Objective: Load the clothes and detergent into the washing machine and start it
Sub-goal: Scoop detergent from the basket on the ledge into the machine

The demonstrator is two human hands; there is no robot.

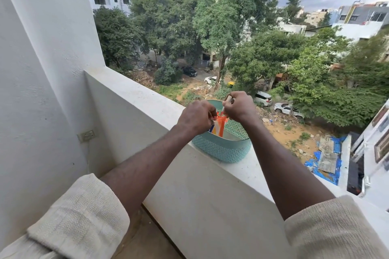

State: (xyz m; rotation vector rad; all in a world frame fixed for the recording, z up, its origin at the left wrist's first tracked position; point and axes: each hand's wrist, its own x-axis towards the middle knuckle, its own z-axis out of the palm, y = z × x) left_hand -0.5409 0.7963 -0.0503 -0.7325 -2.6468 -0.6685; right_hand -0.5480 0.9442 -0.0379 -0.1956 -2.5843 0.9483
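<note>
A teal plastic basket (223, 149) stands on the white balcony ledge (147, 103). Over its open top I hold an orange, white and blue detergent sachet (219, 127). My left hand (196, 116) pinches the sachet's top left corner. My right hand (239, 107) grips the top right part of the sachet, and a small pale object sticks out above its fingers. Both hands are close together, nearly touching. The washing machine and the clothes are out of view.
The ledge drops off to a street far below with trees, parked cars and buildings. A white wall (42, 69) rises on the left, with an electrical socket (86, 135) low on it. A strip of brown floor (145, 235) shows under my forearms.
</note>
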